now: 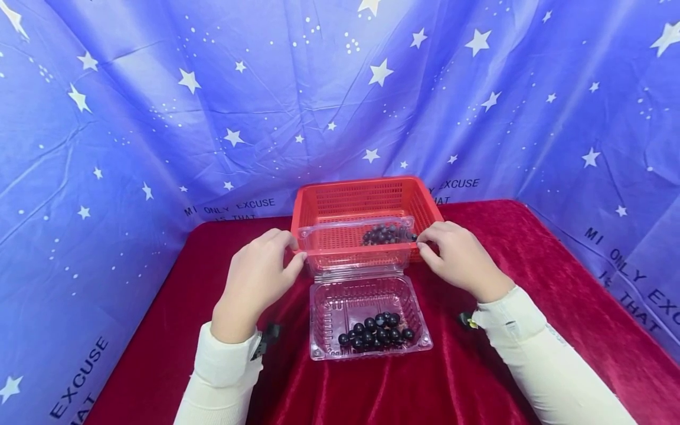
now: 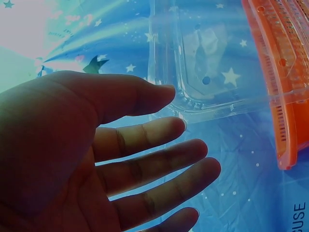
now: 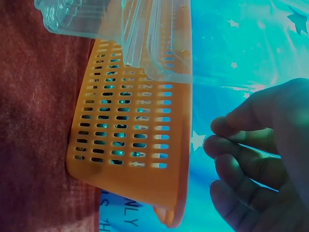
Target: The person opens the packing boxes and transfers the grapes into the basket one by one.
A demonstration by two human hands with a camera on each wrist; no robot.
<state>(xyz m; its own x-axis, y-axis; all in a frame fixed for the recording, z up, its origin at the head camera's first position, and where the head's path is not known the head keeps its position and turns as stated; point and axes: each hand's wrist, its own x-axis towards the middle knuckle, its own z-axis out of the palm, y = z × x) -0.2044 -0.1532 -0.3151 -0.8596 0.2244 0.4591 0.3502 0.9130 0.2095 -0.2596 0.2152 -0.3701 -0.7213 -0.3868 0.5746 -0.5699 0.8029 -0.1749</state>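
Observation:
A clear plastic clamshell box [image 1: 332, 307] lies opened out on the red cloth, a bunch of dark grapes [image 1: 377, 333] in its base. Its transparent lid [image 1: 326, 236] is raised at the far side, overlapping the front of the red basket. At the lid's left corner is my left hand [image 1: 260, 271], thumb and fingertips right by the edge with a gap between them. My right hand [image 1: 459, 257] hovers beside the lid's right end, near the basket rim. Its fingers are loosely bent around nothing, and in the right wrist view they are apart from the lid.
The red slotted basket [image 1: 366, 189] stands behind the box and holds more dark grapes [image 1: 383, 234]. Dark red velvet cloth [image 1: 531, 260] covers the table. A blue star-printed curtain [image 1: 319, 88] hangs close behind and along both sides.

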